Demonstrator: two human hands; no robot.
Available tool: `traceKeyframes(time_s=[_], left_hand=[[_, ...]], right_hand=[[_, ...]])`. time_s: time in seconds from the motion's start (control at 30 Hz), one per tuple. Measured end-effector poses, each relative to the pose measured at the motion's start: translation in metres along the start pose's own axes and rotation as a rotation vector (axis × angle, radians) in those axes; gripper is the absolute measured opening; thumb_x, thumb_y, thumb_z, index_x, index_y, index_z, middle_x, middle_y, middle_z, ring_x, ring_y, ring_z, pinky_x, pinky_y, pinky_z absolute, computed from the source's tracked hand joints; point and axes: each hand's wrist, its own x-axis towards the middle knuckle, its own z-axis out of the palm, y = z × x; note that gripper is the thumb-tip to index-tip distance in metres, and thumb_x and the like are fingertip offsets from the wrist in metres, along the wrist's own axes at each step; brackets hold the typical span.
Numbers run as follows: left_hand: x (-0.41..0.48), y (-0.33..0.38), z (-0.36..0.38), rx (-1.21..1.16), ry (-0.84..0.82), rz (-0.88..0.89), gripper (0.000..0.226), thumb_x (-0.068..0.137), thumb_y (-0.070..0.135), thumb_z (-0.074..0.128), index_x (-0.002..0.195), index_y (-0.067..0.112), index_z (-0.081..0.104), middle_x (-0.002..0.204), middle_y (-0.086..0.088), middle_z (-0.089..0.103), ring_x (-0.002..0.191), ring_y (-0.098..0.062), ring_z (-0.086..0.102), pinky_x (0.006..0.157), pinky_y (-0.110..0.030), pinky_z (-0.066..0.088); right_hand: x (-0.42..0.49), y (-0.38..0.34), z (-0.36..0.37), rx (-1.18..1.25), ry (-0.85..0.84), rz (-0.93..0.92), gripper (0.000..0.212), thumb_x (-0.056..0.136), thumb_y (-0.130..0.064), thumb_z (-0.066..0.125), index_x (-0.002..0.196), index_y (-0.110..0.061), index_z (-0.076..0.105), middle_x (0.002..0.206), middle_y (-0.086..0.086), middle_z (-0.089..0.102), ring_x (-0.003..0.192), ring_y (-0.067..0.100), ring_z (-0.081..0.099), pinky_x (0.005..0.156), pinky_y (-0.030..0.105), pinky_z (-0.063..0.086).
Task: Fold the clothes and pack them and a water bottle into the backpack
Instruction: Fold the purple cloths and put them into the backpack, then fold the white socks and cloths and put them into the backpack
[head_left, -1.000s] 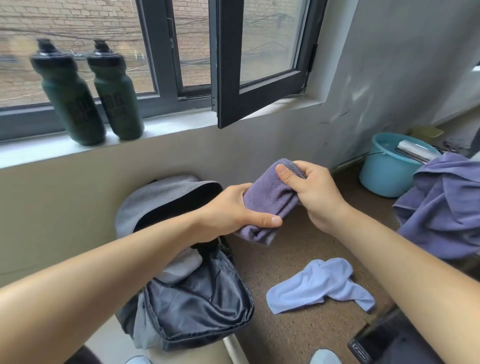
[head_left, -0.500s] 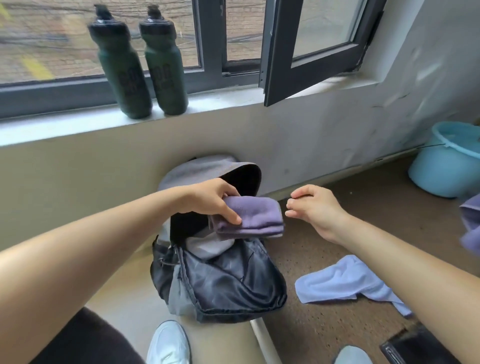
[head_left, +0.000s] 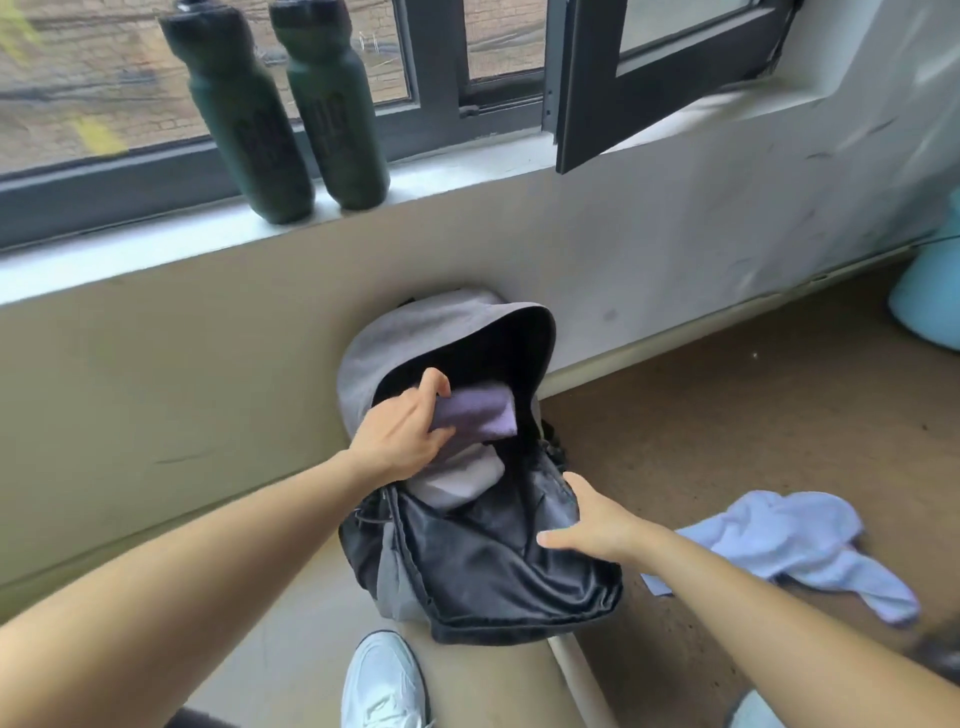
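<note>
A grey and black backpack (head_left: 498, 571) stands open against the wall under the window. My left hand (head_left: 402, 434) holds a folded purple cloth (head_left: 480, 418) inside the backpack's mouth, above a folded pale grey garment (head_left: 460, 478). My right hand (head_left: 592, 519) rests on the backpack's black front flap with fingers spread. A light blue garment (head_left: 789, 545) lies crumpled on the brown floor to the right. Two dark green water bottles (head_left: 239, 114) (head_left: 332, 104) stand upright on the window sill.
An open window sash (head_left: 660, 78) juts out above the backpack. A light blue basin (head_left: 935, 296) sits at the right edge. My white shoe (head_left: 382, 680) is just below the backpack. A pale pipe (head_left: 576, 675) runs along the floor.
My left hand has pushed the purple cloth from above the opening down into the backpack. My right hand dropped from mid-air onto the front flap. The view shifted left.
</note>
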Motion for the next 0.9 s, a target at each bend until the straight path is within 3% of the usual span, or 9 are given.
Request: traceKeyframes(time_s=[0.1,0.17,0.27,0.33,0.43,0.5,0.57,0.77,0.9], left_hand=[[-0.001,-0.013,0.038,0.073,0.078,-0.03,0.035,0.094,0.021,0.063,0.123,0.012,0.044,0.097,-0.013,0.063,0.084,-0.037,0.062,0.069,-0.039,0.044],[-0.006,-0.025,0.068,0.254,0.033,-0.062,0.036,0.084,0.01,0.069,0.116,0.006,0.053,0.097,-0.018,0.061,0.086,-0.04,0.061,0.075,-0.044,0.049],[-0.007,-0.039,0.095,0.319,-0.004,-0.169,0.026,0.088,0.007,0.061,0.113,0.004,0.054,0.097,-0.023,0.061,0.085,-0.044,0.063,0.079,-0.05,0.053],[0.002,-0.042,0.098,0.309,-0.044,-0.135,0.034,0.093,0.011,0.054,0.127,0.013,0.047,0.119,-0.023,0.054,0.1,-0.046,0.06,0.091,-0.052,0.049],[0.018,-0.038,0.086,0.336,-0.317,0.055,0.065,0.091,0.02,0.058,0.148,0.04,0.032,0.162,-0.015,0.017,0.133,-0.046,0.041,0.112,-0.051,0.036],[0.026,-0.036,0.077,0.322,-0.482,0.082,0.065,0.087,0.044,0.046,0.149,0.052,0.029,0.17,-0.008,0.001,0.144,-0.044,0.029,0.119,-0.051,0.029],[0.033,-0.037,0.077,0.293,-0.532,0.065,0.071,0.08,0.063,0.027,0.15,0.054,0.029,0.171,-0.006,0.0,0.149,-0.043,0.023,0.122,-0.05,0.023],[0.047,-0.038,0.086,0.634,-0.431,0.16,0.05,0.109,0.044,0.033,0.158,0.045,0.025,0.166,-0.011,0.017,0.143,-0.041,0.031,0.114,-0.052,0.033],[0.04,-0.045,0.094,0.618,-0.51,0.089,0.06,0.107,0.043,0.031,0.16,0.049,0.004,0.171,-0.01,0.001,0.149,-0.038,0.021,0.119,-0.054,0.023]], right_hand=[[-0.003,0.008,0.009,-0.027,0.016,-0.053,0.114,0.084,-0.029,0.078,0.16,-0.043,-0.006,0.155,-0.001,0.045,0.132,0.028,0.054,0.106,0.039,0.047],[-0.003,0.013,0.007,-0.032,0.072,-0.13,0.108,0.085,-0.017,0.073,0.156,-0.056,0.002,0.147,0.002,0.054,0.123,0.034,0.06,0.099,0.048,0.053],[0.0,0.019,0.0,0.002,0.084,-0.213,0.091,0.087,-0.005,0.068,0.155,-0.05,0.028,0.154,-0.015,0.045,0.127,0.013,0.057,0.088,0.015,0.054],[0.002,0.021,0.0,-0.038,0.095,-0.224,0.079,0.087,-0.004,0.068,0.151,-0.043,0.042,0.155,-0.017,0.043,0.127,0.003,0.053,0.085,0.006,0.046],[0.002,0.022,0.007,-0.044,0.116,-0.215,0.077,0.087,-0.008,0.07,0.15,-0.043,0.043,0.152,-0.013,0.046,0.123,0.008,0.057,0.093,0.017,0.048],[0.002,0.022,0.009,-0.069,0.13,-0.215,0.08,0.088,-0.01,0.071,0.152,-0.045,0.038,0.151,-0.01,0.045,0.128,0.012,0.053,0.097,0.022,0.045],[0.001,0.019,0.011,-0.103,0.125,-0.23,0.079,0.089,-0.009,0.068,0.153,-0.045,0.036,0.148,-0.006,0.045,0.132,0.014,0.048,0.099,0.022,0.039],[-0.003,0.008,0.007,-0.147,0.142,-0.236,0.072,0.088,0.004,0.054,0.147,-0.037,0.048,0.133,-0.006,0.052,0.13,0.016,0.049,0.103,0.026,0.04],[-0.005,0.006,-0.004,-0.113,0.224,-0.25,0.066,0.085,0.003,0.058,0.141,-0.033,0.056,0.141,-0.01,0.055,0.127,0.012,0.053,0.101,0.024,0.043]])
